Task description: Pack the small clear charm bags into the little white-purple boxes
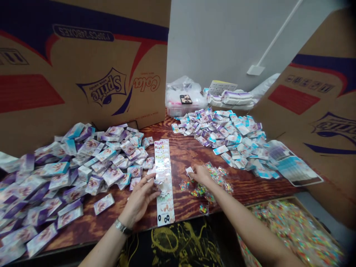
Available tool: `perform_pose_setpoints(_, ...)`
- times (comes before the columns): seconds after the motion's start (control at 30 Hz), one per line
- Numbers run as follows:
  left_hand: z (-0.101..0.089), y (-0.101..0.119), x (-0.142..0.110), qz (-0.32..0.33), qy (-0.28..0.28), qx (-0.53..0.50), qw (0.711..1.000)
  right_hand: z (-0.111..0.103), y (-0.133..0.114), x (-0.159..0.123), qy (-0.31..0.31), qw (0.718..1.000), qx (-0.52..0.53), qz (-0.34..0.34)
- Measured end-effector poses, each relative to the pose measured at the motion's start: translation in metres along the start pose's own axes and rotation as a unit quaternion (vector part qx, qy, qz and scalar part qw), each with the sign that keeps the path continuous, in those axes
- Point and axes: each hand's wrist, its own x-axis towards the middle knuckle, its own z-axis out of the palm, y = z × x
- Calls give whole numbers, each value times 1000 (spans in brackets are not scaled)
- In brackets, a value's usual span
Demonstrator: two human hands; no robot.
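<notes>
My left hand (139,198) has its fingertips on the edge of a long printed card strip (164,185), which lies on the wooden table with a shiny, crumpled patch near its middle. My right hand (201,176) pinches a small white card (189,171). Around and under that hand lie several small clear packets of colourful pieces (207,189). A large heap of white, purple and teal boxes (69,178) spreads left of the strip. A second heap of similar small boxes (225,135) lies beyond my right hand.
Flattened Sprite cardboard cartons (83,66) stand upright at the back left and right. A shallow tray of colourful packets (292,233) sits below the table's front right edge. A plastic bag, a phone and white packages lie at the back.
</notes>
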Motion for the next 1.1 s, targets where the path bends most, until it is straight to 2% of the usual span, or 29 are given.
perform_pose_setpoints(0.1,-1,2,-4,-18,-13,-1,1000,-5,-7,3,2,1000,-23,-21)
perform_pose_setpoints(0.23,-9,-1,-6,-51,-26,30,998,-15,-23,-8,3,996,-24,-85)
perform_pose_setpoints(0.4,-18,-13,-2,-42,-29,42,998,-39,-61,-33,55,977,63,-195)
perform_pose_setpoints(0.47,-18,-15,-1,-34,-24,39,998,-46,-78,-45,71,954,94,-274)
perform_pose_setpoints(0.53,-17,-15,-1,-29,-22,38,999,-48,-91,-54,78,927,80,-358)
perform_pose_setpoints(0.63,-14,-13,-3,-24,-22,39,999,-41,-97,-61,115,878,-26,-463)
perform_pose_setpoints(0.73,-15,-12,-6,-25,-22,40,999,-32,-93,-61,154,812,-152,-542)
perform_pose_setpoints(0.83,-17,-12,-6,-36,-25,39,998,-33,-90,-59,164,755,-213,-598)
perform_pose_setpoints(0.9,-19,-12,-6,-46,-28,38,998,-37,-91,-59,168,730,-232,-620)
perform_pose_setpoints(1.1,-19,-11,-6,-73,-35,51,995,-49,-99,-60,158,691,-255,-658)
